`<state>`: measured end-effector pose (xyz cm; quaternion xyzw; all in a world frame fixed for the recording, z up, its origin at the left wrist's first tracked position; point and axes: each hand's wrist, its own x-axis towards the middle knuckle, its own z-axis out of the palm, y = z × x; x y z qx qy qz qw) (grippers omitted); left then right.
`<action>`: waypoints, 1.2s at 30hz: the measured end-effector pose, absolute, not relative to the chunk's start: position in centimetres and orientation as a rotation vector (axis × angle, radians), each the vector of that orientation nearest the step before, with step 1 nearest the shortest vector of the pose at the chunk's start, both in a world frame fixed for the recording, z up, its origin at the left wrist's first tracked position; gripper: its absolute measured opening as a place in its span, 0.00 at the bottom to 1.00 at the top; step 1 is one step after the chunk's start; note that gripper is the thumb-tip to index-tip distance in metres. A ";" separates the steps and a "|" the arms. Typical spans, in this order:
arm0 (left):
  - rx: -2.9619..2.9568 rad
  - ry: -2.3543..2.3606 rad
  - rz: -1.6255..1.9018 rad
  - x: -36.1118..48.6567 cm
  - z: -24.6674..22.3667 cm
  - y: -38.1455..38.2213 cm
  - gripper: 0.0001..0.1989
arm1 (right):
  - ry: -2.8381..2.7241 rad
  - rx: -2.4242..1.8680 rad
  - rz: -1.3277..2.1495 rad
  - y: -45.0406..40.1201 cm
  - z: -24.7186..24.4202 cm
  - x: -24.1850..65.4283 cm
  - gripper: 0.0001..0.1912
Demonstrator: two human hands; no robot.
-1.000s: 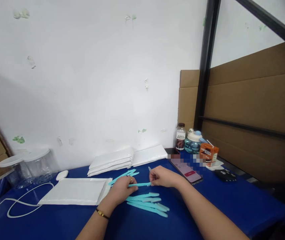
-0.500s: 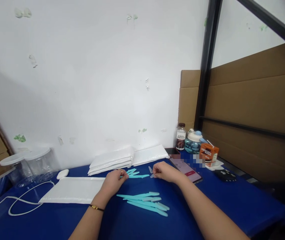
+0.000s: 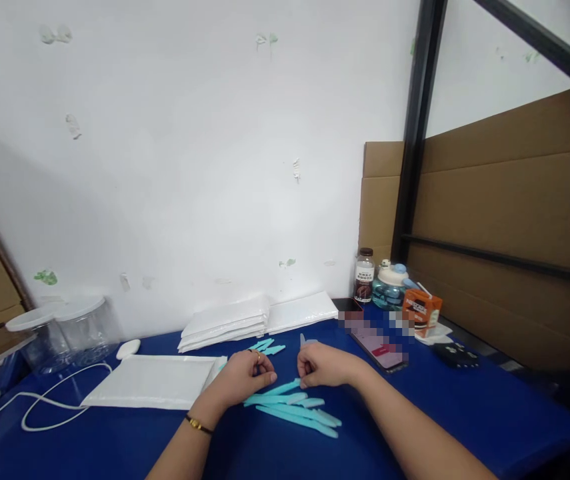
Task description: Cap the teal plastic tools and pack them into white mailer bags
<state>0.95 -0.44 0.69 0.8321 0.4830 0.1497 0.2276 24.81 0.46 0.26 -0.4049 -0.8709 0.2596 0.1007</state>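
My right hand (image 3: 327,365) pinches the tip end of a turquoise eyebrow razor (image 3: 287,386), thumb and fingers pressed together. At its handle end is my left hand (image 3: 249,375), fingers curled and thumb along the razor; its grip is partly hidden. Just below, several turquoise razors with pale translucent caps (image 3: 332,420) lie fanned on the blue table surface (image 3: 285,457). Behind my left hand sit more turquoise razors (image 3: 267,347). Small translucent caps (image 3: 303,340) show beyond my right hand, mostly covered by it.
A white padded mailer (image 3: 149,383) lies left, with stacked mailers (image 3: 227,320) along the wall. Clear tubs (image 3: 82,333) and a white cable (image 3: 32,400) are far left. On the right are a phone (image 3: 377,347), brown-capped bottle (image 3: 365,277), blue jug (image 3: 389,290) and orange carton (image 3: 422,310).
Both hands have come nearer to me and closer together, from the far razors and caps to just above the fanned razors. A razor now spans between them.
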 end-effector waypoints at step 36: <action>2.409 1.521 0.364 -0.1 1.3 0.2 0.08 | -2.494 -1.110 0.431 1.6 0.2 24.9 0.02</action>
